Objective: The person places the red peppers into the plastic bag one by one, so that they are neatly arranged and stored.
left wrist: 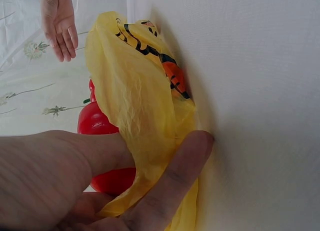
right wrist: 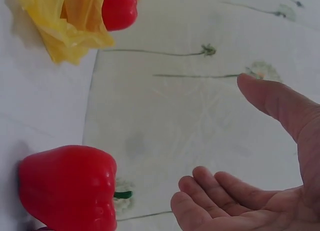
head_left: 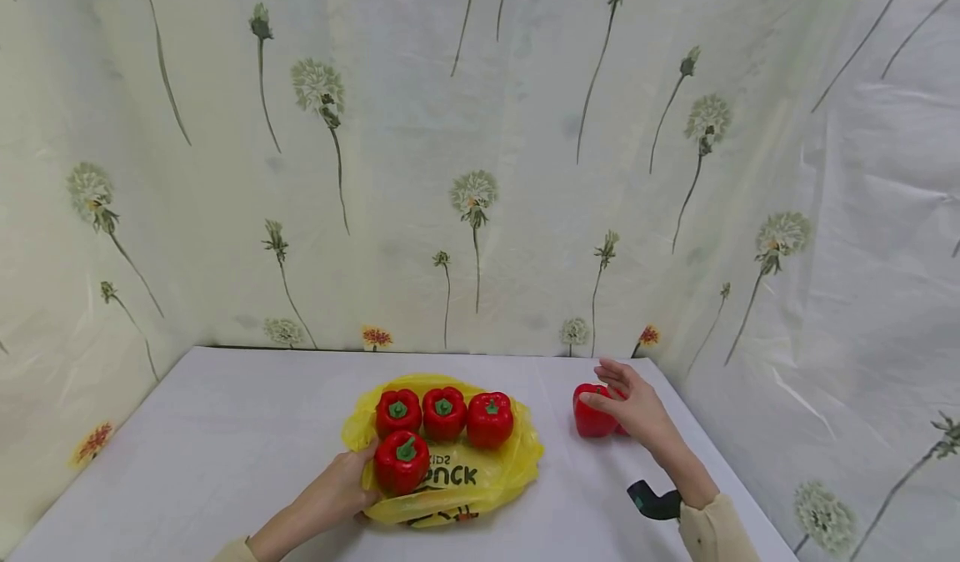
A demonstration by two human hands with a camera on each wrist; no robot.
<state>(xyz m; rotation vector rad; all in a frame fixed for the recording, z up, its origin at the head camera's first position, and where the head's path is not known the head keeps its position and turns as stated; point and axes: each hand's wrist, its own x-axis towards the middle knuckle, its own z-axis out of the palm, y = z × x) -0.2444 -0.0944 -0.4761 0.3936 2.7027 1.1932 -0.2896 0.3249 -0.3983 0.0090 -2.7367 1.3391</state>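
Note:
A yellow plastic bag [head_left: 517,472] lies spread on the table with several red bell peppers [head_left: 401,464] on or in it, green stems showing. My left hand [head_left: 333,489] pinches the bag's left edge; in the left wrist view the yellow film [left wrist: 145,106] runs between thumb and finger. Above the right part of the table, my right hand [head_left: 641,412] is spread with nothing in it. Close to it stands another red bell pepper [head_left: 591,416], also seen in the right wrist view as a pepper [right wrist: 70,186] below the hand's level. More red behind that hand is mostly hidden.
A white table [head_left: 247,429] carries everything. Behind and at both sides hangs a pale curtain [head_left: 397,253] printed with dandelions. A black strap piece [head_left: 652,502] sticks out from the right wrist.

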